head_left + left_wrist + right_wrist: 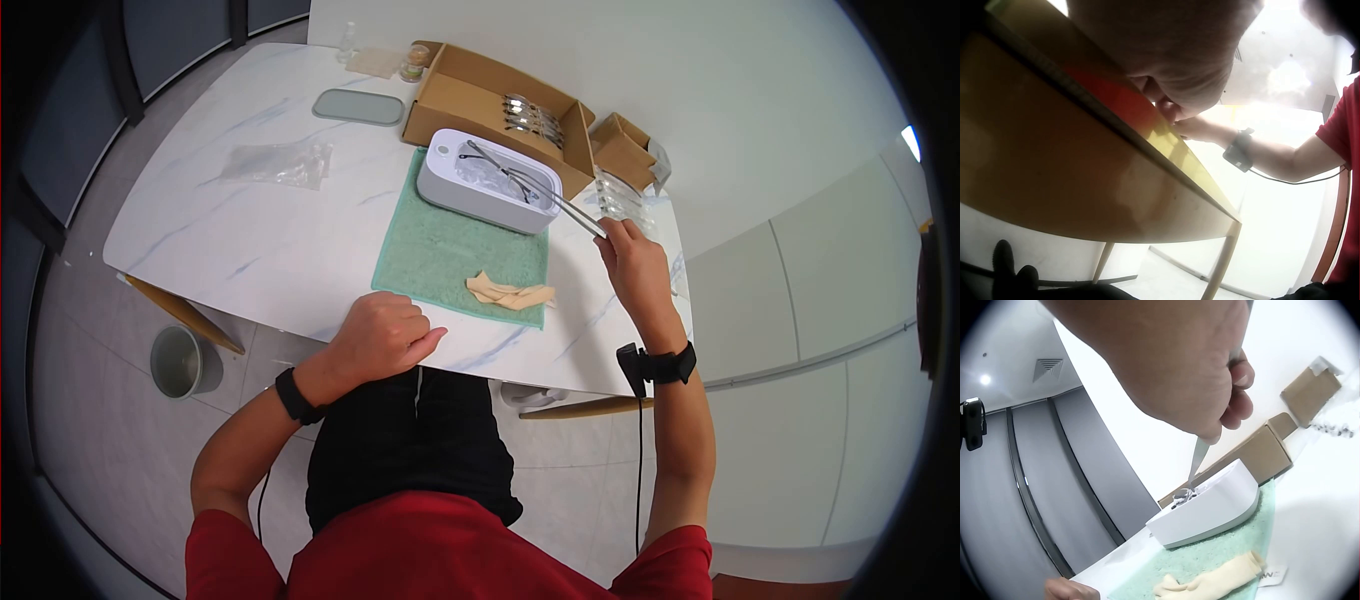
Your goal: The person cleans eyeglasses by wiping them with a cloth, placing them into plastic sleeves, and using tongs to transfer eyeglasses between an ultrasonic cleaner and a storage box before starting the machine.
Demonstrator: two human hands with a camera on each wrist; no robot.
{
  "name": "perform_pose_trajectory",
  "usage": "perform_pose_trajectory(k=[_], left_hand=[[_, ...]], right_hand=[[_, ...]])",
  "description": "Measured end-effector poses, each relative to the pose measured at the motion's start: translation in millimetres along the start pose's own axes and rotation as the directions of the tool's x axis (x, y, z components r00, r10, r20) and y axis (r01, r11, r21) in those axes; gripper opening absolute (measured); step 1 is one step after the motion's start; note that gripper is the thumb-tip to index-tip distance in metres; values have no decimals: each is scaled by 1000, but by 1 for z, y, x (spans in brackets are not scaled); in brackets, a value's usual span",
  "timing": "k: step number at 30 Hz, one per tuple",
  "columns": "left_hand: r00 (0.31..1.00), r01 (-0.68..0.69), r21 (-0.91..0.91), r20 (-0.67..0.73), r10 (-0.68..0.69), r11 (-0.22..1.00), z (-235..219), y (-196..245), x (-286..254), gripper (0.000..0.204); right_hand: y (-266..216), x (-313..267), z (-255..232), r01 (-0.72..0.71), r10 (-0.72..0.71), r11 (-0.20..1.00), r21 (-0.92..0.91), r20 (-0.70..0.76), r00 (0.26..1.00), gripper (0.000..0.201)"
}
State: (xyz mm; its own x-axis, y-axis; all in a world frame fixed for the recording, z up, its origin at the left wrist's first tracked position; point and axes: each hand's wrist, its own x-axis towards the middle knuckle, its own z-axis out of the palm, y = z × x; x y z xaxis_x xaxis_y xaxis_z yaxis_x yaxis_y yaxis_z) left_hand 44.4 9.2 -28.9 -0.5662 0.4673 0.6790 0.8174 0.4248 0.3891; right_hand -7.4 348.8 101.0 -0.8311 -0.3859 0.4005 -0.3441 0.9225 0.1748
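One pair of glasses (pixel 525 191) sits in the white tub (pixel 480 208), likely light, stiff, slippery if wet; the frame seems a safer hold than lenses. Right grip (pixel 638 268) pinches tweezers (pixel 578 214) reaching in; left grip (pixel 383 335) is curled, seemingly empty.

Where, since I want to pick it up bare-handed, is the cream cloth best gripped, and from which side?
I'd pinch the cream cloth by the folds near its middle, from above and the near side. It lies loosely bunched on the green towel, so those folds should offer an easy pinch, while the white tub stands beyond it.
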Motion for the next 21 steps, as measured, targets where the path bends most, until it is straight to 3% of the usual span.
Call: perform_pose_trajectory(k=[10,12,17,21], left_hand=[[1000,-4,1,-7,4,1000,1,-1,-1,39],[1000,-1,0,1,1,1000,1,-1,-2,39],[1000,-18,-34,-21,17,999,1,0,0,41],[1000,-6,-30,16,6,1000,0,0,1,39]], right_hand=[[0,0,-11,1,3,999,38,-112,994,18],[-6,-3,-27,-27,48,992,123,-173,984,21],[-26,-24,-56,-29,41,992,123,-91,995,21],[-32,-38,-47,89,-94,985,148,25,995,25]])
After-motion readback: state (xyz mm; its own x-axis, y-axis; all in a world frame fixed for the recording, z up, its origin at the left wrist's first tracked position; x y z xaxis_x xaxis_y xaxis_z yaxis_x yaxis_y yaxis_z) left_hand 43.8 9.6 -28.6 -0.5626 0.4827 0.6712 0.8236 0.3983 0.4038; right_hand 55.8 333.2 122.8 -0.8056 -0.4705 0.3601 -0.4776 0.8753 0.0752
